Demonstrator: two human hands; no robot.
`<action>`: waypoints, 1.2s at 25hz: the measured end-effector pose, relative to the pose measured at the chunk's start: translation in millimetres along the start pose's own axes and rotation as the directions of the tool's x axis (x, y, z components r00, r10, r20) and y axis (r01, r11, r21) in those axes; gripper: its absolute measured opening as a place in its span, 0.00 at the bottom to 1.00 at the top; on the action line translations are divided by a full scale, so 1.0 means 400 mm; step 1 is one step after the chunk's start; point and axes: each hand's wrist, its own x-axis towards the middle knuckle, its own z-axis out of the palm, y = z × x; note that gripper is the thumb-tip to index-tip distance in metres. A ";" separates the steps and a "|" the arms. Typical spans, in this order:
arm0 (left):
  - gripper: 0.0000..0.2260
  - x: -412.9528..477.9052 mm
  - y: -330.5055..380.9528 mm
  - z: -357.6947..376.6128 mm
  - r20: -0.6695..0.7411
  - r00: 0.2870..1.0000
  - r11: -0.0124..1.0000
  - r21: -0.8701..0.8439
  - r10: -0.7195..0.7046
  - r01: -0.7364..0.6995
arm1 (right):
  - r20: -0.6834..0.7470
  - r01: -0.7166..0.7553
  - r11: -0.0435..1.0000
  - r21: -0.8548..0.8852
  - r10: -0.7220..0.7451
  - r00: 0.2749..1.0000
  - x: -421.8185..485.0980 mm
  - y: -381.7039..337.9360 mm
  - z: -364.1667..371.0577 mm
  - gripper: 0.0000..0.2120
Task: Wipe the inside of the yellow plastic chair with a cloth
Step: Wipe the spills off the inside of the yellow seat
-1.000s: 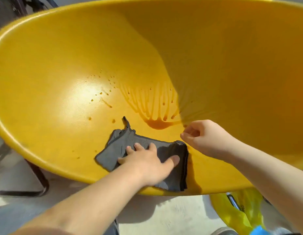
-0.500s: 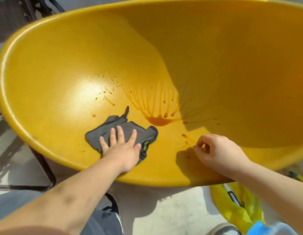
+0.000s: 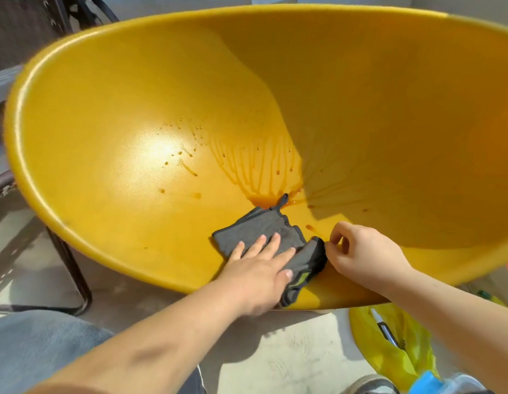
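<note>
Left hand [image 3: 258, 268] lay flat, fingers spread, pressing the dark grey folded cloth [image 3: 271, 237] near the yellow plastic chair's [image 3: 104, 132] front rim, puddle [image 3: 264, 199] just beyond; right hand [image 3: 360, 251], loosely curled, pinched the cloth's right edge.

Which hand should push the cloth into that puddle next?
Probably left. The left hand lies flat on the grey cloth, just below the puddle. The right hand only pinches its edge.
</note>
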 end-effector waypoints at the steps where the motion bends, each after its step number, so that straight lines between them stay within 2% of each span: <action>1: 0.25 -0.003 -0.053 -0.016 0.010 0.999 0.998 0.046 -0.045 0.045 | 0.008 0.001 1.000 0.001 -0.001 1.000 -0.001 0.002 -0.002 0.07; 4: 0.26 -0.019 -0.167 -0.043 0.024 0.945 0.943 0.079 -0.325 0.322 | 0.085 -0.038 0.999 0.012 0.036 0.996 0.007 0.006 -0.013 0.09; 6: 0.26 -0.013 -0.142 -0.032 -0.022 0.905 0.903 0.064 -0.425 0.425 | 0.139 -0.074 0.997 0.012 0.072 0.988 0.022 0.018 -0.031 0.11; 7: 0.26 -0.010 -0.107 -0.017 -0.039 0.901 0.901 0.040 -0.431 0.433 | 0.161 -0.081 0.997 0.012 0.078 0.984 0.032 0.025 -0.044 0.11; 9: 0.26 -0.006 -0.009 0.009 -0.061 0.936 0.938 -0.027 -0.346 0.345 | 0.208 -0.089 0.996 0.029 0.081 0.975 0.049 0.045 -0.075 0.11; 11: 0.25 0.005 0.095 0.027 -0.074 0.987 0.987 -0.091 -0.140 0.133 | 0.243 -0.109 0.992 0.058 0.092 0.966 0.061 0.071 -0.110 0.11; 13: 0.25 0.035 0.170 0.027 -0.068 0.996 0.986 -0.152 0.059 -0.069 | 0.250 -0.129 0.989 0.072 0.107 0.962 0.067 0.088 -0.135 0.09; 15: 0.25 0.106 0.188 0.006 -0.060 0.980 0.979 -0.062 0.191 -0.195 | 0.237 -0.151 0.984 0.096 0.125 0.964 0.071 0.105 -0.144 0.08; 16: 0.26 0.150 0.182 -0.005 -0.041 0.977 0.977 -0.001 0.211 -0.211 | 0.229 -0.163 0.981 0.102 0.136 0.964 0.071 0.110 -0.143 0.09; 18: 0.26 0.222 0.156 -0.026 -0.031 0.987 0.985 0.071 0.158 -0.155 | 0.191 -0.178 0.979 0.099 0.156 0.969 0.075 0.105 -0.132 0.08; 20: 0.27 0.270 0.159 -0.024 -0.099 0.993 0.995 0.076 0.071 -0.063 | 0.126 -0.185 0.980 0.068 0.175 0.976 0.079 0.093 -0.120 0.08; 22: 0.28 0.276 0.181 -0.009 -0.162 0.986 0.998 0.059 0.041 -0.032 | 0.086 -0.192 0.981 0.003 0.191 0.978 0.083 0.071 -0.116 0.09; 25: 0.28 0.274 0.163 -0.018 -0.137 0.976 0.985 0.065 0.170 -0.162 | 0.090 -0.237 0.970 -0.054 0.241 0.966 0.102 0.039 -0.110 0.11; 27: 0.27 0.294 0.096 -0.049 -0.104 0.967 0.964 0.155 0.232 -0.214 | 0.116 -0.234 0.970 -0.065 0.240 0.964 0.116 0.001 -0.100 0.13; 28: 0.27 0.315 0.050 -0.068 -0.115 0.973 0.966 0.189 0.202 -0.178 | 0.126 -0.215 0.974 -0.065 0.222 0.967 0.122 -0.021 -0.092 0.14; 30: 0.28 0.352 -0.062 -0.105 -0.184 0.983 0.982 0.187 0.014 0.021 | 0.161 -0.151 0.987 -0.054 0.158 0.974 0.127 -0.060 -0.068 0.17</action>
